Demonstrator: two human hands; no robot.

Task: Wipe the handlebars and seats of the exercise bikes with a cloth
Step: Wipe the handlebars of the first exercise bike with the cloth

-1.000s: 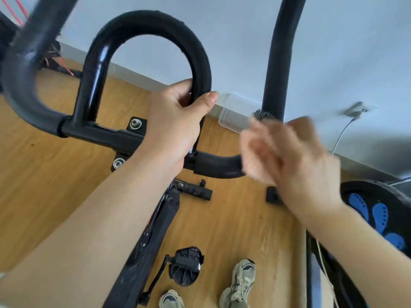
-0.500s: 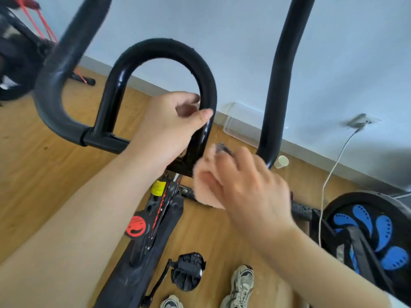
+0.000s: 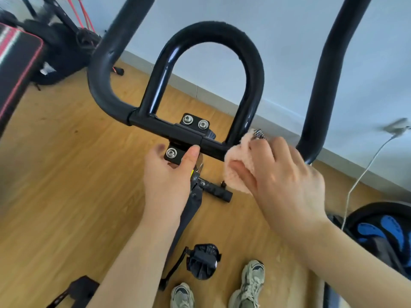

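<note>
Peach fleecy cloth (image 3: 238, 167), bunched under the right hand (image 3: 282, 174) with its fingers curled, presses the black handlebar (image 3: 213, 148) crossbar, centre right. The left hand (image 3: 169, 174) pinches the stem clamp (image 3: 175, 155). Best to brace there, wrap the tube and rub firmly.

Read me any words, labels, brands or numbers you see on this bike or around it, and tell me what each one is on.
None can be read.
Yellow sticker on the bike frame: mostly hidden behind the left hand, unreadable.
Shoes: markings too small to read.
</note>
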